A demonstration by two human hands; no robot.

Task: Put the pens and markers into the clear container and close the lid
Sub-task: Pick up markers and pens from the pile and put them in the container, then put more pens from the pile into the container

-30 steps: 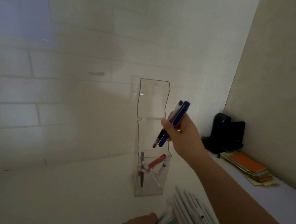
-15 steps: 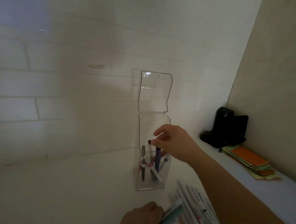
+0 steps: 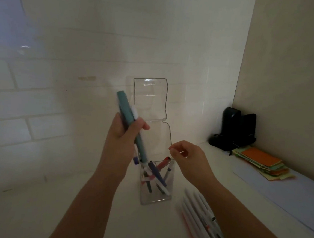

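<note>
Container [image 3: 156, 183] upright mid-desk, lid [image 3: 150, 98] swung back so the mouth stays clear; left hand [image 3: 123, 133] clamped on teal markers [image 3: 128, 117] angled tip-down for the drop, right hand [image 3: 188, 157] empty, fingers loosely curled at rim.

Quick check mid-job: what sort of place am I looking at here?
Probably a desk or counter corner in a home or office, used for stationery. A white tiled wall backs a white surface holding a clear container of pens, loose pens, a stack of coloured sticky notes and a black device.
</note>
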